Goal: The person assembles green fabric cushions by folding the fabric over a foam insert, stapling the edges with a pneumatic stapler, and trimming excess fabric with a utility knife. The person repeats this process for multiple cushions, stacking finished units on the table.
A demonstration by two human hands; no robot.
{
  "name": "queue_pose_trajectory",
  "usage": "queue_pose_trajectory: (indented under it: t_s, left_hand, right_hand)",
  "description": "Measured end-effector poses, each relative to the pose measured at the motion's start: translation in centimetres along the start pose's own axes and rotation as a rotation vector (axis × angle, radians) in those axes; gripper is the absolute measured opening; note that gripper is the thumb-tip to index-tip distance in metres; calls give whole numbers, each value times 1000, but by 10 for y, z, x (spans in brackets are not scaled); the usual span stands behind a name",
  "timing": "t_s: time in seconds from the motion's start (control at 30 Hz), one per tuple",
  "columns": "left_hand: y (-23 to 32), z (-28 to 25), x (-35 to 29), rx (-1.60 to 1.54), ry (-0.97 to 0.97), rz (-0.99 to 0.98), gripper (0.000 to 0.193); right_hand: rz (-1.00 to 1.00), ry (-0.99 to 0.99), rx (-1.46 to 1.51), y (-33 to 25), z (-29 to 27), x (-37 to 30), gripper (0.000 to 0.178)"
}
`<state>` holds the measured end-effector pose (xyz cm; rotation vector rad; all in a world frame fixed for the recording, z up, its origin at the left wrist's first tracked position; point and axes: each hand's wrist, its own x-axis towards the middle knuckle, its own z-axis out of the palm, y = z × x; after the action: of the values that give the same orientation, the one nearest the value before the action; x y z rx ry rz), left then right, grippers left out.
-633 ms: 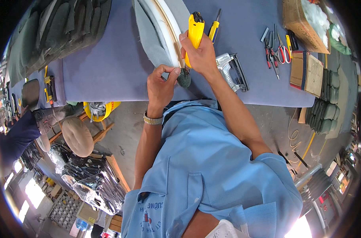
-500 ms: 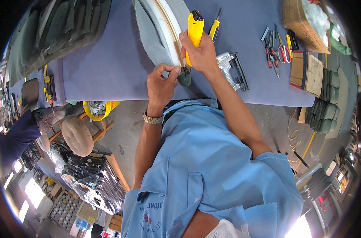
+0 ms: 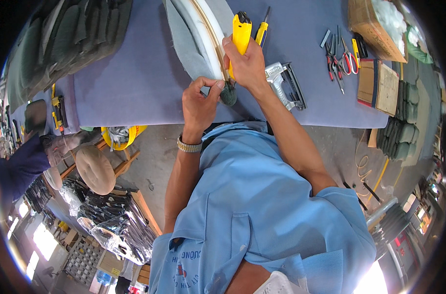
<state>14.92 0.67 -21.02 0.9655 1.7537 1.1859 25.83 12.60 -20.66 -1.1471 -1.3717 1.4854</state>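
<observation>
A curved padded piece (image 3: 207, 34) with white foam, a tan strip along it and grey-green fabric at its sides lies across the table. My left hand (image 3: 201, 101) pinches its near end, thumb and fingers closed beside a dark green fabric tip (image 3: 228, 94). My right hand (image 3: 247, 66) is wrapped round a yellow utility knife (image 3: 241, 36) with a black end. The knife's lower end points down at the piece, close to my left fingertips; its blade is too small to make out.
Right of my hands lie a yellow-handled screwdriver (image 3: 262, 33) and a silver staple gun (image 3: 282, 84). Farther right are pliers (image 3: 334, 66), scissors (image 3: 349, 62) and a cardboard box (image 3: 367, 27) of white stuffing. Dark fabric pieces (image 3: 71, 44) are stacked far left. Another person's sleeve (image 3: 22, 161) shows at left.
My hands and the knife stay in nearly the same place at the near end of the piece. The view has shifted slightly.
</observation>
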Motion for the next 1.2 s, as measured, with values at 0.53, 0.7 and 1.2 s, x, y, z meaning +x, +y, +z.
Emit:
queue_pose_trajectory:
  t_s: [0.53, 0.7, 1.2]
  left_hand:
    - [15, -3, 1, 74, -27, -89, 22]
    - [6, -2, 2, 2, -20, -29, 22]
    - [10, -7, 2, 58, -43, -47, 24]
  right_hand:
    - [42, 50, -50, 11, 7, 9, 29]
    - [9, 64, -96, 12, 6, 10, 30]
    - [44, -23, -180, 2, 2, 13, 33]
